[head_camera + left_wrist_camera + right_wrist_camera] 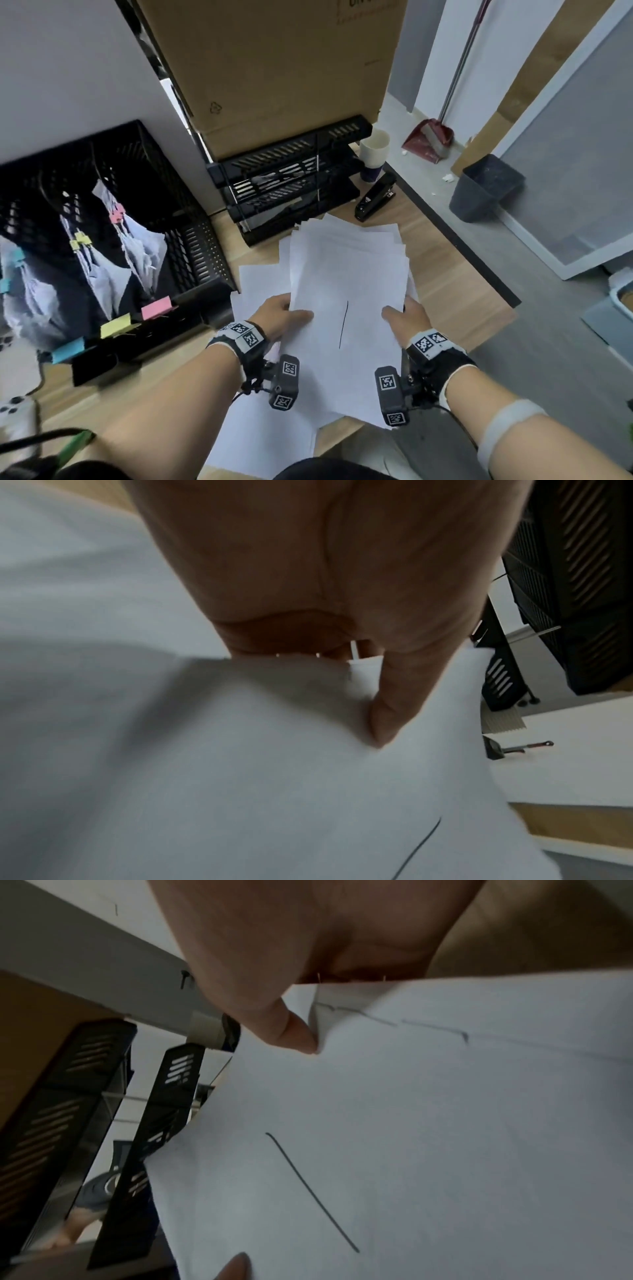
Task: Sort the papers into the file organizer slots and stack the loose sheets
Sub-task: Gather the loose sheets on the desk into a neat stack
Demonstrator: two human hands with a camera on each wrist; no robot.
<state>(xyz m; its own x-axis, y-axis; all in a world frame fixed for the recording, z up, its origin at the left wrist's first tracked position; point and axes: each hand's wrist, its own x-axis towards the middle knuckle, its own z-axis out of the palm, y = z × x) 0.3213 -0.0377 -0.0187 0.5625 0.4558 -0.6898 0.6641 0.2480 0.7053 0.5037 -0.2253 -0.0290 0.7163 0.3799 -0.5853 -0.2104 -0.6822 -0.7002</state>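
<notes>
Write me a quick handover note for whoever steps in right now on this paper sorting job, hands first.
Left hand: grips the left edge of the loose sheets, thumb on top.
Right hand: grips the right edge the same way.
The sheets are fanned and uneven, held over the wooden desk; more sheets lie under them.
Done: three clipped bundles stand in the black file organizer on the left, behind blue, yellow and pink tabs.
Left: square up the sheets and set them down as one neat stack. The black tray rack sits behind them; I cannot tell what it holds.
</notes>
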